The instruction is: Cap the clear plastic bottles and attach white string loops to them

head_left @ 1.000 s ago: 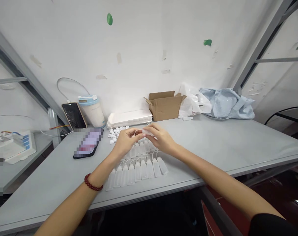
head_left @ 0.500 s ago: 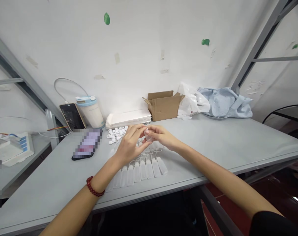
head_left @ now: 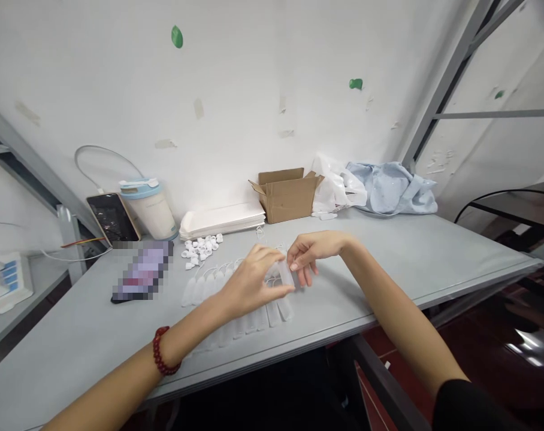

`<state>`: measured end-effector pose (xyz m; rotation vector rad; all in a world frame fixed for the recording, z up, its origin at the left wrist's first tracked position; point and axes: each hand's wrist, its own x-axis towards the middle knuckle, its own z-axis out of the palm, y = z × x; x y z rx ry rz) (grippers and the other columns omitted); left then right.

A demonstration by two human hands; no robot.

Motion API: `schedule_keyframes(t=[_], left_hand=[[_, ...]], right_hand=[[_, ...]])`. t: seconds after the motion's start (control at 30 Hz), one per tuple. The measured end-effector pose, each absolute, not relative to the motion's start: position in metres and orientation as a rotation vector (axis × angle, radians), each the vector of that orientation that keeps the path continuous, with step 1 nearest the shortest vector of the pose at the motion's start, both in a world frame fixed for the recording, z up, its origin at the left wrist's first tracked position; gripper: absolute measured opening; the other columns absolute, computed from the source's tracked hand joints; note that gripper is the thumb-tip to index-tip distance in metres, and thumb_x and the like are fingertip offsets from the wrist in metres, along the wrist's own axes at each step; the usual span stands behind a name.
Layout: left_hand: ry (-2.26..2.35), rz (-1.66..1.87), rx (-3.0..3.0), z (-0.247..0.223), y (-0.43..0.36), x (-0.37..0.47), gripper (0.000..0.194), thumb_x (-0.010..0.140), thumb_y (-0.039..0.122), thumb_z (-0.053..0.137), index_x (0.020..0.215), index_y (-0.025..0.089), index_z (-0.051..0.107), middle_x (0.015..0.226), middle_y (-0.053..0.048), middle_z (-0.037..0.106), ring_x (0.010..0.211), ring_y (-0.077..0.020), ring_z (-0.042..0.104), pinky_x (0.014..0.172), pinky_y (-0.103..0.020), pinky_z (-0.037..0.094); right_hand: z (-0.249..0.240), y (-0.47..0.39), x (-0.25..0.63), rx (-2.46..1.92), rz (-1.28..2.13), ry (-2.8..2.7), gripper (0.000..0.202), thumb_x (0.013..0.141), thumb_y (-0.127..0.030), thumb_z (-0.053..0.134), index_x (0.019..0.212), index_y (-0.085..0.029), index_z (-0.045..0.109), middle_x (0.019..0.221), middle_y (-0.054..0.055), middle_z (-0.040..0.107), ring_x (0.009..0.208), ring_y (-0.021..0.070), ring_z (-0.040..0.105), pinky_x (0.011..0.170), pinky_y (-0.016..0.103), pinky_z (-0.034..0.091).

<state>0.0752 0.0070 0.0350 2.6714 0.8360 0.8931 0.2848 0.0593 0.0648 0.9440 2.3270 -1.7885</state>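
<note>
While translucent bottles (head_left: pixel 273 314) lie in rows at lower centre, our left hand (head_left: pixel 254 280) grasps another bottle (head_left: pixel 286 274) between thumb and fingers at mid-frame. Our right hand (head_left: pixel 311 256) curls just beside it; we cannot tell whether it grips anything. Small white pieces (head_left: pixel 202 248) lie farther back, left of centre.

Bottles (head_left: pixel 208 287) in rows on table (head_left: pixel 366 269), toward near edge. Loose caps (head_left: pixel 198 251) behind their left end. Stacked sheets (head_left: pixel 222 218) behind caps; rightward along wall (head_left: pixel 236 90): carton (head_left: pixel 287 200), plastic bag (head_left: pixel 337 187), cloth (head_left: pixel 391 187). Lidded cup (head_left: pixel 153 214) left of stack, propped phone (head_left: pixel 112 218) at its left, flat phone (head_left: pixel 141 272) before both. Front row's left end beneath left hand (head_left: pixel 249 278), hard to make out.
</note>
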Motion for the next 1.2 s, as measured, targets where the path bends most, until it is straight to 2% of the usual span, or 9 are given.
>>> schedule_keyframes(t=[0.17, 0.27, 0.47, 0.8, 0.97, 1.07, 1.13, 1.2], left_hand=[[0.962, 0.512, 2.615, 0.031, -0.022, 0.093, 0.035, 0.074, 0.034, 0.069, 0.101, 0.016, 0.057, 0.099, -0.009, 0.062, 0.098, -0.0263, 0.052, 0.081, -0.039, 0.047], [1.069, 0.398, 2.661, 0.027, -0.029, 0.096, 0.030, 0.076, 0.033, 0.065, 0.097, 0.014, 0.055, 0.098, -0.011, 0.060, 0.097, -0.0277, 0.051, 0.081, -0.041, 0.045], [1.155, 0.301, 2.698, 0.028, -0.026, 0.096, 0.030, 0.079, 0.035, 0.059, 0.099, 0.013, 0.053, 0.100, -0.011, 0.059, 0.096, -0.0279, 0.050, 0.081, -0.042, 0.044], [1.097, 0.189, 2.810, 0.031, -0.033, 0.096, 0.028, 0.083, 0.033, 0.052, 0.101, 0.013, 0.058, 0.100, -0.013, 0.060, 0.100, -0.0300, 0.048, 0.083, -0.044, 0.042], [1.110, 0.300, 2.697, 0.034, -0.027, 0.095, 0.033, 0.081, 0.042, 0.055, 0.099, 0.015, 0.059, 0.100, -0.011, 0.063, 0.099, -0.0286, 0.051, 0.083, -0.042, 0.043], [1.301, 0.489, 2.545, 0.035, -0.001, 0.090, 0.029, 0.085, 0.039, 0.047, 0.093, 0.017, 0.062, 0.096, -0.009, 0.067, 0.096, -0.0270, 0.056, 0.081, -0.039, 0.045], [1.424, 0.580, 2.494, 0.035, 0.028, 0.083, 0.026, 0.084, 0.033, 0.044, 0.085, 0.017, 0.065, 0.093, -0.008, 0.069, 0.093, -0.0271, 0.059, 0.079, -0.038, 0.045], [1.468, 0.592, 2.498, 0.032, 0.061, 0.075, 0.023, 0.080, 0.024, 0.045, 0.079, 0.017, 0.067, 0.088, -0.008, 0.071, 0.089, -0.0262, 0.062, 0.079, -0.036, 0.045]], right_hand=[[0.067, 0.066, 0.297, 1.078, -1.753, 2.353, 0.037, 0.075, -0.048, 0.064, 0.085, -0.012, 0.061, 0.070, 0.005, 0.071, 0.061, 0.0148, 0.067, 0.050, 0.021, 0.043], [0.064, 0.069, 0.296, 1.102, -1.766, 2.397, 0.035, 0.075, -0.046, 0.064, 0.085, -0.013, 0.062, 0.070, 0.004, 0.071, 0.061, 0.0145, 0.067, 0.050, 0.021, 0.042], [0.061, 0.070, 0.296, 1.171, -1.763, 2.452, 0.037, 0.073, -0.048, 0.065, 0.085, -0.013, 0.063, 0.070, 0.004, 0.071, 0.058, 0.0135, 0.066, 0.050, 0.022, 0.041], [0.057, 0.074, 0.298, 1.284, -1.773, 2.507, 0.038, 0.075, -0.050, 0.064, 0.085, -0.013, 0.063, 0.071, 0.005, 0.071, 0.053, 0.0109, 0.062, 0.047, 0.020, 0.040], [0.053, 0.081, 0.301, 1.500, -1.726, 2.584, 0.039, 0.077, -0.050, 0.062, 0.090, -0.013, 0.062, 0.079, 0.008, 0.072, 0.053, 0.0104, 0.062, 0.046, 0.020, 0.040], [0.047, 0.090, 0.305, 1.811, -1.462, 2.709, 0.027, 0.084, -0.039, 0.056, 0.089, -0.014, 0.063, 0.081, 0.008, 0.072, 0.054, 0.0104, 0.062, 0.048, 0.020, 0.041], [0.041, 0.098, 0.309, 2.212, -0.963, 2.668, 0.019, 0.086, -0.030, 0.053, 0.088, -0.015, 0.063, 0.083, 0.009, 0.071, 0.062, 0.0133, 0.064, 0.054, 0.022, 0.044], [0.033, 0.106, 0.314, 2.561, -0.418, 2.457, 0.017, 0.086, -0.023, 0.050, 0.091, -0.014, 0.064, 0.090, 0.012, 0.069, 0.079, 0.0206, 0.065, 0.064, 0.028, 0.046]])
